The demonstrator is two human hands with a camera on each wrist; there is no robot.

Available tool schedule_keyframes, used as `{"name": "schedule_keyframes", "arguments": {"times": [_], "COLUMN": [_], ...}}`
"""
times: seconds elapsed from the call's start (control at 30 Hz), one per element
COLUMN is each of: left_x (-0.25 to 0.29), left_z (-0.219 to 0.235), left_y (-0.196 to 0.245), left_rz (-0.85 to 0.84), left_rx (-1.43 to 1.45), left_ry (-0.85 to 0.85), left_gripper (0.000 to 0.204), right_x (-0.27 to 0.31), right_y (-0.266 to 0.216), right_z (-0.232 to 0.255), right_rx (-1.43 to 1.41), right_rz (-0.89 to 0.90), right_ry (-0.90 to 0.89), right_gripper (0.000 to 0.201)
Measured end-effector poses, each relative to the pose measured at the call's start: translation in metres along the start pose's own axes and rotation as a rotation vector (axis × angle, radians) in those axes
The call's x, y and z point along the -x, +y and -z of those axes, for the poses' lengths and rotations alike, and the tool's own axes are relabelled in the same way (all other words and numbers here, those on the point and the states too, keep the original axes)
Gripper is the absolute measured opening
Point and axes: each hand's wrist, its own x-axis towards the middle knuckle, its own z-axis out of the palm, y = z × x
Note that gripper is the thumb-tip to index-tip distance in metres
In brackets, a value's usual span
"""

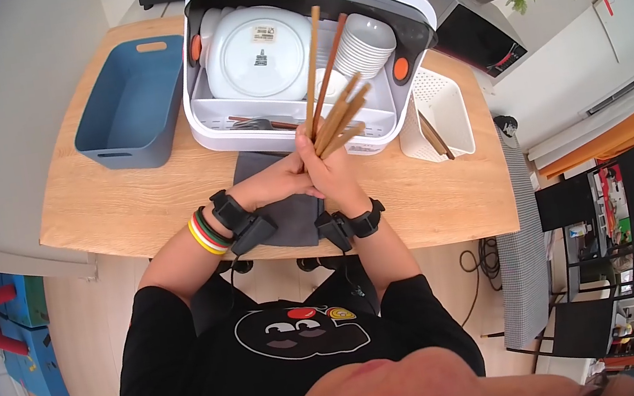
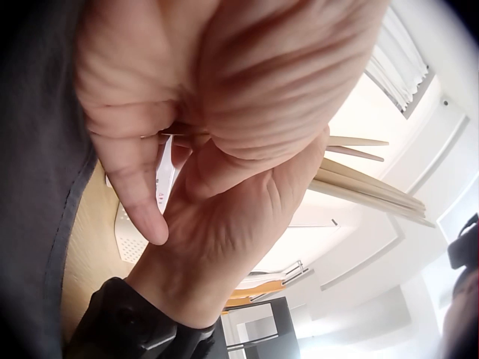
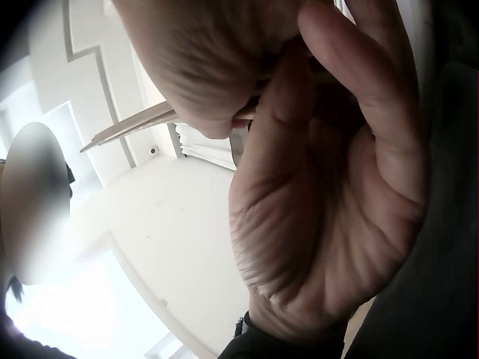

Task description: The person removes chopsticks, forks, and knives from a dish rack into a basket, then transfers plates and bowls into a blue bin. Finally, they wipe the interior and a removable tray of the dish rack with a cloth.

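Note:
Both hands meet in front of the dish box, around several wooden chopsticks (image 1: 341,118). My left hand (image 1: 279,182) and right hand (image 1: 332,175) overlap, gripping the sticks near their lower ends. Two chopsticks stand apart from the bundle, pointing up toward the box. In the left wrist view the chopsticks (image 2: 370,193) stick out beyond the right hand (image 2: 232,209); their lower ends are hidden by palms and fingers. The right wrist view shows the sticks (image 3: 131,126) past the left hand (image 3: 202,60). A dark grey cloth (image 1: 287,221) lies under the hands.
The white dish box (image 1: 212,137), its lid raised, holds a white plate (image 1: 260,58), stacked bowls (image 1: 363,45) and forks (image 1: 260,124). A blue basket (image 1: 130,91) stands left. At right, a white perforated basket (image 1: 449,106) contains dark chopsticks (image 1: 435,136). The wooden table (image 1: 113,218) has a near edge.

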Motion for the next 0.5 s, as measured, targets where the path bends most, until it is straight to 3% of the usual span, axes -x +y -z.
{"name": "schedule_keyframes", "arguments": {"times": [0.1,0.23,0.3,0.5], "left_x": [0.001,0.001,0.000,-0.002], "left_z": [0.000,-0.003,-0.002,-0.002], "left_y": [0.000,-0.005,-0.006,-0.001], "left_rz": [0.020,0.028,0.020,0.067], "left_rx": [-0.007,0.080,0.129,0.105], "left_ry": [-0.003,0.029,0.048,0.033], "left_gripper": [0.042,0.037,0.036,0.036], "right_x": [-0.001,-0.001,-0.002,-0.004], "right_y": [-0.004,0.008,0.008,-0.013], "right_z": [0.001,-0.001,0.000,0.004], "right_rx": [-0.077,0.038,0.103,0.030], "right_rz": [-0.182,0.007,-0.048,-0.202], "right_ry": [-0.125,-0.083,-0.050,-0.060], "right_gripper": [0.016,0.022,0.012,0.014]}}
